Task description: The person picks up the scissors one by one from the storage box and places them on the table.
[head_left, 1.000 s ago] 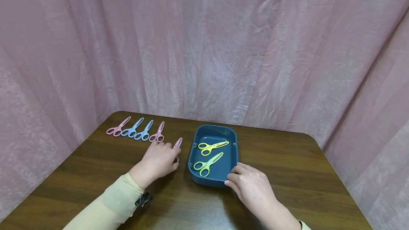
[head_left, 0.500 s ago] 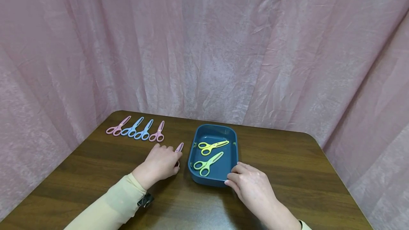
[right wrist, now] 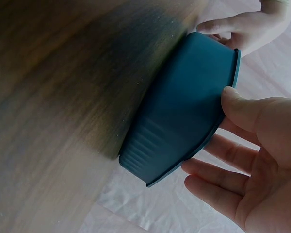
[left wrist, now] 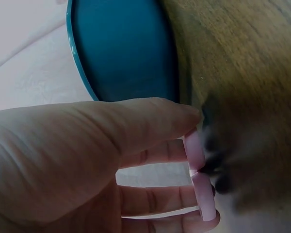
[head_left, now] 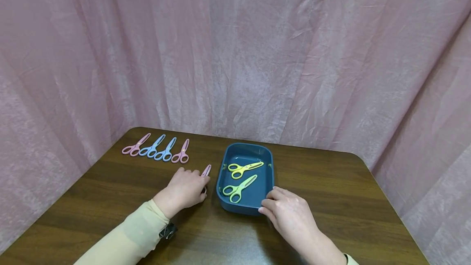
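My left hand (head_left: pixel 185 188) holds a pair of pink scissors (head_left: pixel 207 170) low over the table, left of a dark blue box. In the left wrist view, the thumb and fingertips pinch the pink scissors' handle loops (left wrist: pixel 194 153), which stand edge-on. Much of this pair is hidden behind the hand in the head view. My right hand (head_left: pixel 292 216) grips the near right corner of the box (head_left: pixel 243 208); its thumb (right wrist: pixel 235 99) lies at the rim. Inside the box are yellow scissors (head_left: pixel 241 171) and, nearer to me, light green scissors (head_left: pixel 235 191).
At the back left of the brown table (head_left: pixel 331 191), several scissors lie in a row: pink scissors (head_left: pixel 134 149) at the left end, two blue pairs, and pink scissors (head_left: pixel 181 156) at the right end. A pink curtain (head_left: pixel 257 52) hangs behind the table.
My left hand has moved slightly toward me and to the right, drawing the pink scissors away from the row, then held nearly still. My right hand stays at the box corner.
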Available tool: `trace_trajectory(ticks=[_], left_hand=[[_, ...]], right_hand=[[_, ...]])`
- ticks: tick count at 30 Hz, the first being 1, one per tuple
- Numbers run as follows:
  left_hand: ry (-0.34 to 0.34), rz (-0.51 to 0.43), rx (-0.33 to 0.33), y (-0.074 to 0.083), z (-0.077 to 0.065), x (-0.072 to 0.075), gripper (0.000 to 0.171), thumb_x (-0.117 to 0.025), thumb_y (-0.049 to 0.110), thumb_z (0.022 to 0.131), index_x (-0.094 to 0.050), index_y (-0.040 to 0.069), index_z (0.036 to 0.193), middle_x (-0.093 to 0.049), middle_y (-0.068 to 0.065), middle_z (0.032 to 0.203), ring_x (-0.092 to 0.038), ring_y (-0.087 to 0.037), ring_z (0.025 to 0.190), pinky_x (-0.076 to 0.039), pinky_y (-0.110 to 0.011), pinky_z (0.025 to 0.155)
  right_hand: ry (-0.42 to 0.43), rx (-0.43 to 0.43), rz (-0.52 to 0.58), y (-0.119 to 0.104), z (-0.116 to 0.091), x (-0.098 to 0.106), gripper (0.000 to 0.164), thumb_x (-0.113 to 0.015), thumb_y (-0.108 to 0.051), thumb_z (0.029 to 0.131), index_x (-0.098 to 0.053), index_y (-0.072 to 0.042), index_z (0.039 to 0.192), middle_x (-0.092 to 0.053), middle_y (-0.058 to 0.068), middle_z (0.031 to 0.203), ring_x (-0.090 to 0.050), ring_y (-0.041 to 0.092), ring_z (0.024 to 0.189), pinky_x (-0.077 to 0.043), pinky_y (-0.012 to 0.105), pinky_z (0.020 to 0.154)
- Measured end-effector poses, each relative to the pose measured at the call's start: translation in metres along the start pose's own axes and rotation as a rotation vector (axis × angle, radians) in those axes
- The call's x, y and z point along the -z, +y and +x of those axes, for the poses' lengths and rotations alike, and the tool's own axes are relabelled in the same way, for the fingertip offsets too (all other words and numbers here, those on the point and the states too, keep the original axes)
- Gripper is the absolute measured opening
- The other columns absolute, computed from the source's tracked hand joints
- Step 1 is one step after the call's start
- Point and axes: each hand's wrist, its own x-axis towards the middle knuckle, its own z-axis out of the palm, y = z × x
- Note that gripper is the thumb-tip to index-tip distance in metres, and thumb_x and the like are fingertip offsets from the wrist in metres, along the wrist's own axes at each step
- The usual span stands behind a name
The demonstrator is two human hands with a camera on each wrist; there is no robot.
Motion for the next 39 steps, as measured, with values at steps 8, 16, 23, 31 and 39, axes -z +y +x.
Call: trace_trajectory(ticks=[8,16,23,31,39], left_hand=[[-0.02,-0.027,0.009,0.0,0.0,-0.002,0.029,-0.093,0.031,0.088,-0.073,0.014,0.098,-0.07,-0.013,0.091,-0.07,-0.035,0.079,-0.052,-0.056,0.074],[-0.033,-0.052,0.016,-0.001,0.002,-0.004,0.03,-0.093,0.032,0.088,-0.072,0.014,0.1,-0.07,-0.015,0.095,-0.071,-0.037,0.081,-0.052,-0.057,0.073],[-0.058,-0.056,0.031,-0.002,0.001,-0.003,0.031,-0.092,0.034,0.09,-0.073,0.014,0.104,-0.069,-0.014,0.097,-0.07,-0.037,0.08,-0.053,-0.056,0.073],[-0.1,-0.04,-0.006,0.009,-0.014,0.016,0.036,-0.089,0.039,0.093,-0.077,0.012,0.113,-0.071,-0.011,0.106,-0.073,-0.034,0.093,-0.053,-0.057,0.085],[-0.186,-0.044,-0.051,0.014,-0.025,0.025,0.052,-0.087,0.043,0.094,-0.076,0.01,0.133,-0.073,-0.012,0.134,-0.072,-0.032,0.121,-0.048,-0.064,0.108]], right_hand=[[-0.031,-0.025,0.003,0.0,0.0,0.001,0.01,-0.094,-0.023,0.088,-0.083,-0.022,0.09,-0.068,-0.009,0.089,-0.066,0.011,0.087,-0.06,0.033,0.074],[-0.013,-0.017,0.005,0.0,0.001,0.001,0.011,-0.094,-0.022,0.087,-0.083,-0.022,0.09,-0.067,-0.01,0.088,-0.066,0.011,0.086,-0.06,0.033,0.074],[-0.022,-0.023,0.006,0.0,0.0,0.0,0.011,-0.094,-0.022,0.087,-0.084,-0.022,0.09,-0.068,-0.009,0.089,-0.066,0.011,0.087,-0.06,0.033,0.074],[-0.047,-0.035,0.009,-0.002,0.0,0.001,0.01,-0.093,-0.023,0.089,-0.084,-0.023,0.091,-0.068,-0.01,0.089,-0.066,0.011,0.088,-0.061,0.033,0.076],[-0.022,-0.021,0.004,-0.002,0.0,0.001,0.011,-0.093,-0.022,0.088,-0.083,-0.022,0.09,-0.068,-0.009,0.089,-0.066,0.011,0.087,-0.06,0.033,0.075]])
